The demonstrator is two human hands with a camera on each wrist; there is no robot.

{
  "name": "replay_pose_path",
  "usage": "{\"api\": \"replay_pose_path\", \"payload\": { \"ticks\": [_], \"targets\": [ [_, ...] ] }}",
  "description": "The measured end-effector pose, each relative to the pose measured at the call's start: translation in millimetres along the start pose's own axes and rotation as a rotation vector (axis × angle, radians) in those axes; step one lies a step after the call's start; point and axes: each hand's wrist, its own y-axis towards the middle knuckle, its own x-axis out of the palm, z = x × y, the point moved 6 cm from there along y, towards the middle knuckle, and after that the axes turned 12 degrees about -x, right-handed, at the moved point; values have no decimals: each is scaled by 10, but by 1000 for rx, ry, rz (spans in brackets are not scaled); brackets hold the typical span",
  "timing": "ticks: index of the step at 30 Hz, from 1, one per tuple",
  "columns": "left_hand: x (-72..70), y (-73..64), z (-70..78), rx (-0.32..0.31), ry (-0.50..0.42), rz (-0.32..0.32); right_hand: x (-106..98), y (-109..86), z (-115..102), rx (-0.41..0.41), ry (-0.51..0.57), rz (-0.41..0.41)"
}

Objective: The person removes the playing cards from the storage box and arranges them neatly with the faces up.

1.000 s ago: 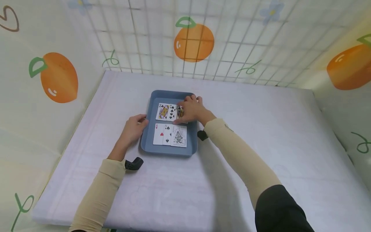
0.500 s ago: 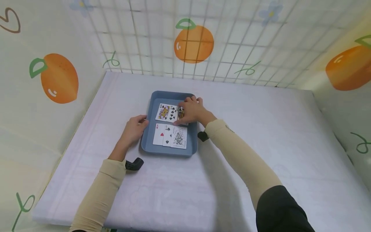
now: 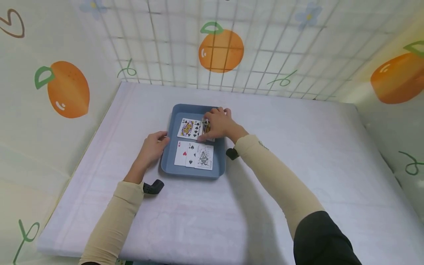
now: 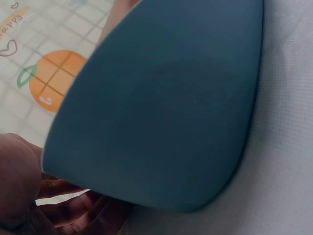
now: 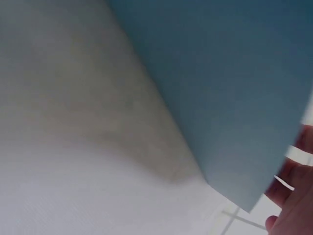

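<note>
On the table a blue-grey tray (image 3: 219, 162) holds two rows of overlapping playing cards. The front row has an ace of hearts (image 3: 180, 154), a five of spades (image 3: 190, 154) and a joker (image 3: 204, 156). Behind it lie a queen of clubs (image 3: 186, 129), a spade card (image 3: 197, 129) and a face card (image 3: 207, 127), partly covered by my right hand (image 3: 220, 123). Its thumb is at that card's near edge and the fingers reach its far edge, pinching it. My left hand (image 3: 153, 149) holds the tray's left rim; the left wrist view shows fingers (image 4: 73, 210) curled against the tray's outer wall.
A white cloth (image 3: 281, 165) covers the table around the tray. At the back stands a white wire grid (image 3: 265, 48) with a printed orange behind it. Printed sheets hang on both sides. Black wrist devices (image 3: 153, 187) sit beside the forearms.
My right hand stays over the back row, with its fingers shifted only slightly. The cards keep nearly the same places, and my left hand has not moved.
</note>
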Motion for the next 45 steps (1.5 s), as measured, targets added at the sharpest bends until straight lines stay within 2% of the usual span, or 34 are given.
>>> {"api": "replay_pose_path", "payload": {
  "ticks": [15,23,34,45],
  "targets": [
    [16,-23,24,-13,23,-1,-351,-180,-18,-31,-34,10],
    [39,-30,29,-28,34,-3,-520,-360,109,-8,-58,31],
    [50,-80,46,-26,55,1,-592,-614,282,36,-54,35],
    [81,-86,41,-37,70,10,-529,-763,410,60,-74,-8]
  ]
}}
